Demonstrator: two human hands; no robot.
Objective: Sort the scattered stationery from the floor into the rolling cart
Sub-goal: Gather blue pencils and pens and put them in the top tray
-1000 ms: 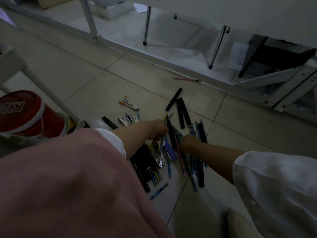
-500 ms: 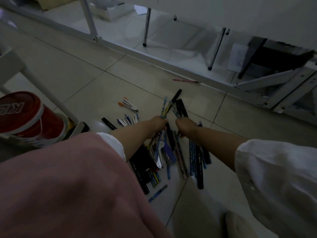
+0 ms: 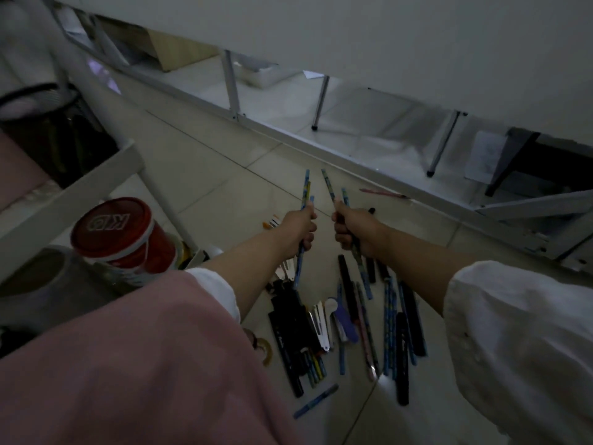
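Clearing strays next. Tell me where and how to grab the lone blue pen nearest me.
Pinch the blue pen at mid-barrel, coming straight down from above. It lies flat on the floor, slanted and apart from the pile, so both long sides are free; set thumb and finger across its width.

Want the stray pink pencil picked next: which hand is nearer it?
Right. The right hand is just down-left of the pink pencil; the left hand lies farther left, past the right one.
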